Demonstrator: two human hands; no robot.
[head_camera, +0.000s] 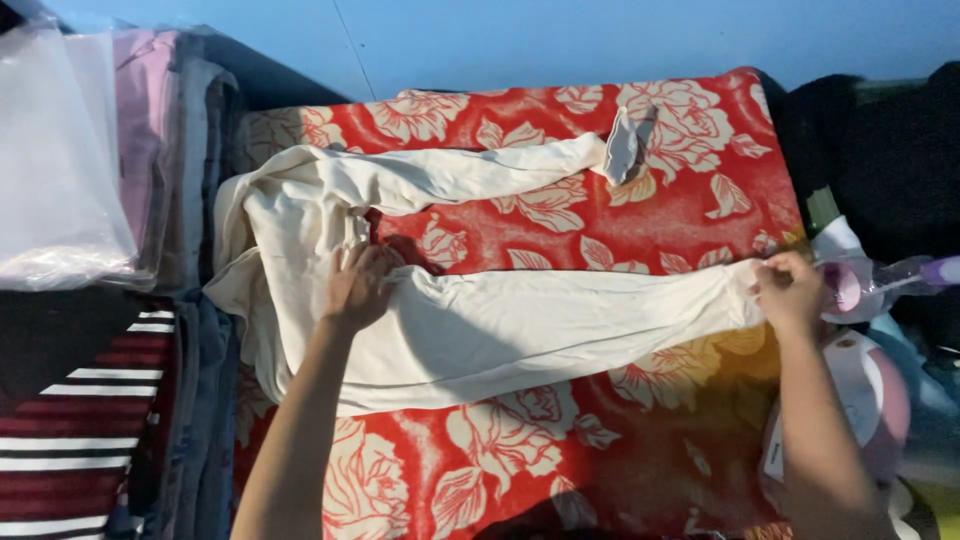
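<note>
A cream pair of trousers (520, 330) lies spread on a red blanket with pale rose prints (560, 450). One leg runs along the far side, the other across the middle toward the right. My left hand (358, 285) presses flat on the crotch area near the waist, fingers apart. My right hand (790, 292) pinches the hem of the nearer leg at the right edge of the blanket. The far leg ends in a grey-lined cuff (627, 148).
Folded clothes stack at the left: a striped red, white and black piece (70, 440), denim (205, 400), pink and grey garments (160, 130) and a clear plastic bag (55, 160). A purple-capped bottle (900, 275) and bags lie at the right. A blue wall (600, 40) stands behind.
</note>
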